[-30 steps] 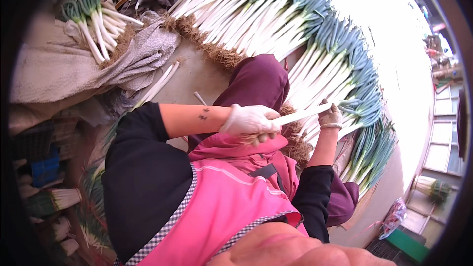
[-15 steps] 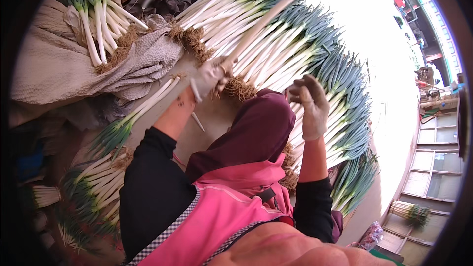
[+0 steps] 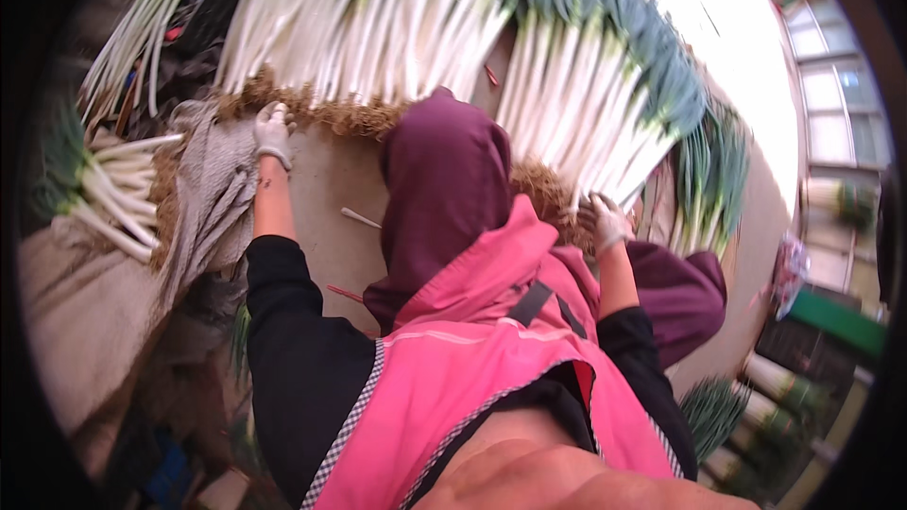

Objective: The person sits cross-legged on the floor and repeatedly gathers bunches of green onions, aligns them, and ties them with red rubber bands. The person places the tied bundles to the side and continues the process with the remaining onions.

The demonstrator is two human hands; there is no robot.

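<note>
Long white-stemmed spring onions (image 3: 378, 33) lie side by side in a broad row, green tops pointing away from me and brown roots (image 3: 359, 119) toward me. At the left end of that row, my gloved left hand (image 3: 272, 129) is beside the roots, its fingers slightly bent and no stalk in them. A second group of spring onions (image 3: 576, 94) lies to the right, beyond a narrow gap. My gloved right hand (image 3: 607, 221) touches its root ends at the right, with fingers apart; slight blur softens them.
A woven sack (image 3: 203, 189) covers a heap on the left, with a smaller bunch of spring onions (image 3: 118, 194) on it. A loose white stalk piece (image 3: 359, 217) lies on the floor near my knee. More bunches (image 3: 718, 416) sit at the lower right, near a green box (image 3: 839, 321).
The spring onion that was raised in my left hand is out of it. My left hand has moved left, and my right hand has come down to the roots. The view has turned.
</note>
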